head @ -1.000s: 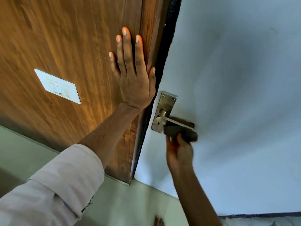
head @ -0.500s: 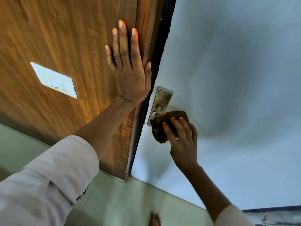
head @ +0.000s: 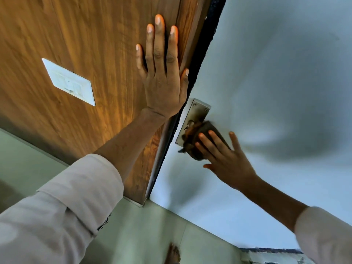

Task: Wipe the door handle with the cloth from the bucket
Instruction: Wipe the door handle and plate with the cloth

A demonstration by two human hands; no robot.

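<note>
- Right hand point(head: 228, 161), fingers straight and spread, presses the brown cloth point(head: 206, 128) onto the door handle point(head: 197, 113); its lever is hidden beneath.
- Left hand point(head: 163, 82) lies flat against the wood panel point(head: 95, 44).

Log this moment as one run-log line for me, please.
phase: handle wipe | right hand: presses cloth on door handle | left hand: flat on wooden panel

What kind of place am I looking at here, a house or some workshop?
Probably a doorway inside a home or flat: a pale door with a metal handle plate, a white switch plate on wood-grain panelling beside it, and a bare foot on the tiled floor.
</note>
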